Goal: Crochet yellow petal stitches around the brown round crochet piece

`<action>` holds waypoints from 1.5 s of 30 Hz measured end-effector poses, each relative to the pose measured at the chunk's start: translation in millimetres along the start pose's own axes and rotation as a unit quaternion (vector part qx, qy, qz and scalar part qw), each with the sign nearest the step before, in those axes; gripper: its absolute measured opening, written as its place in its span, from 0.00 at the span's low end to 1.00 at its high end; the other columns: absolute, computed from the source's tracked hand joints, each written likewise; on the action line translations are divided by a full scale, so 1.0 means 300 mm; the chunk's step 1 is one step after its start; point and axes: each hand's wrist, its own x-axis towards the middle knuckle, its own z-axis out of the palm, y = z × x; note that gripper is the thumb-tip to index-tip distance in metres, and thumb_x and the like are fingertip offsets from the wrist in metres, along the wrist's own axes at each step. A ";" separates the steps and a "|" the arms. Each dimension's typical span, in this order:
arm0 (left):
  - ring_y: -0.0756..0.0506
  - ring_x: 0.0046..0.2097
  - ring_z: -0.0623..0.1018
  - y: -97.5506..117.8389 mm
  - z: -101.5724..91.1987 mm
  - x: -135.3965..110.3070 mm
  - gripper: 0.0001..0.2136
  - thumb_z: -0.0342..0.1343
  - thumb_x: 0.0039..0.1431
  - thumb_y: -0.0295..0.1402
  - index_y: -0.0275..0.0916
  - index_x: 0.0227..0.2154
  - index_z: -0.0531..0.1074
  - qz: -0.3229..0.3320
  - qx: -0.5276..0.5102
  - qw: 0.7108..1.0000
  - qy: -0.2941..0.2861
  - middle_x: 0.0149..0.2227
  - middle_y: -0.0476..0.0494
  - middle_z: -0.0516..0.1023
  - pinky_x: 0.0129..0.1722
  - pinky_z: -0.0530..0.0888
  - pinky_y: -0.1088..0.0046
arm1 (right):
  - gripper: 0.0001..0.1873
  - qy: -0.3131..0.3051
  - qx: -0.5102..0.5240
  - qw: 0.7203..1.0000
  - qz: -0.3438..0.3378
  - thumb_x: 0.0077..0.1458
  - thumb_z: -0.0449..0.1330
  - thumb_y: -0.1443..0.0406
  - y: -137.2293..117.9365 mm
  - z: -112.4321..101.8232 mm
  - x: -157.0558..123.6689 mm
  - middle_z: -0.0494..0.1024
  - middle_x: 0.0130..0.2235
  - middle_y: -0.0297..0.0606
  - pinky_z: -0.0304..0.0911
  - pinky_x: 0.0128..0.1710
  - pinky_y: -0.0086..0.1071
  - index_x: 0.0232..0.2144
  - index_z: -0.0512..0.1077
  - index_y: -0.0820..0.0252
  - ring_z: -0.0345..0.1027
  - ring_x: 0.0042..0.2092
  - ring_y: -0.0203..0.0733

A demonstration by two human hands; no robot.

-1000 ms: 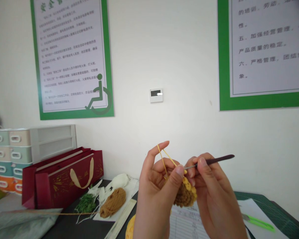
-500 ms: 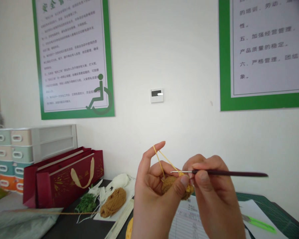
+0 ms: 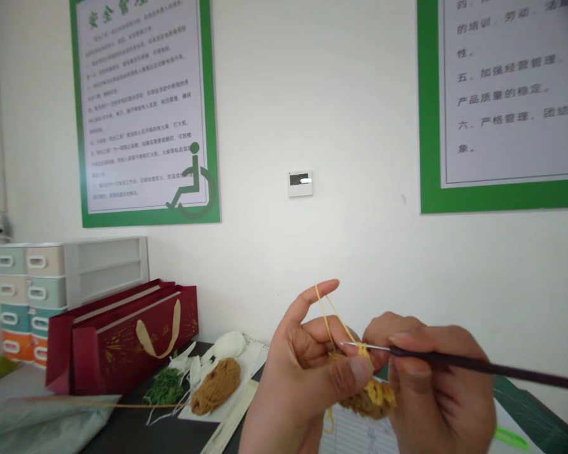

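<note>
My left hand [image 3: 307,366] pinches a small brown and yellow crochet piece [image 3: 372,400] between thumb and fingers. Its index finger is raised, and a yellow yarn strand [image 3: 339,310] loops over it and runs down to the work. In my right hand [image 3: 435,378] is a crochet hook [image 3: 454,360] with a dark handle and a thin metal shaft. The hook's shaft passes through yellow loops at the top of the piece, its tip pointing left. My left fingers and thumb hide part of the piece.
Left on the dark table lie a brown yarn skein [image 3: 216,386], green yarn [image 3: 165,386], white yarn [image 3: 230,345] and a ruler [image 3: 230,419]. Dark red gift bags [image 3: 135,331] stand before small drawers [image 3: 31,290]. Under my hands are a printed sheet [image 3: 355,432] and a green cutting mat [image 3: 525,403].
Both hands have shifted right and slightly down in view. The hook has tilted, its handle end now lower, and more of the piece's yellow edge shows below my left thumb.
</note>
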 end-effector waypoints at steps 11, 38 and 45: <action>0.48 0.30 0.76 -0.011 -0.002 0.007 0.25 0.73 0.49 0.26 0.43 0.51 0.75 0.059 0.098 0.993 0.008 0.28 0.51 0.77 0.32 0.71 0.72 | 0.10 -0.053 0.102 0.964 0.239 0.65 0.61 0.58 0.001 -0.012 0.042 0.72 0.30 0.32 0.65 0.29 0.27 0.32 0.72 0.54 0.66 0.30 0.34; 0.51 0.29 0.74 0.001 -0.021 0.021 0.23 0.72 0.49 0.23 0.38 0.49 0.77 0.039 0.111 0.993 0.032 0.29 0.47 0.81 0.31 0.70 0.76 | 0.05 -0.133 -0.053 0.989 0.021 0.71 0.53 0.63 0.008 -0.097 0.074 0.79 0.36 0.33 0.66 0.43 0.39 0.43 0.69 0.49 0.75 0.39 0.41; 0.53 0.29 0.74 0.004 -0.025 0.024 0.23 0.72 0.49 0.22 0.37 0.49 0.77 0.032 0.108 0.993 0.033 0.29 0.48 0.81 0.31 0.69 0.79 | 0.08 -0.163 -0.141 0.974 -0.068 0.69 0.54 0.67 -0.024 -0.104 0.071 0.82 0.38 0.35 0.68 0.43 0.45 0.43 0.71 0.48 0.75 0.41 0.45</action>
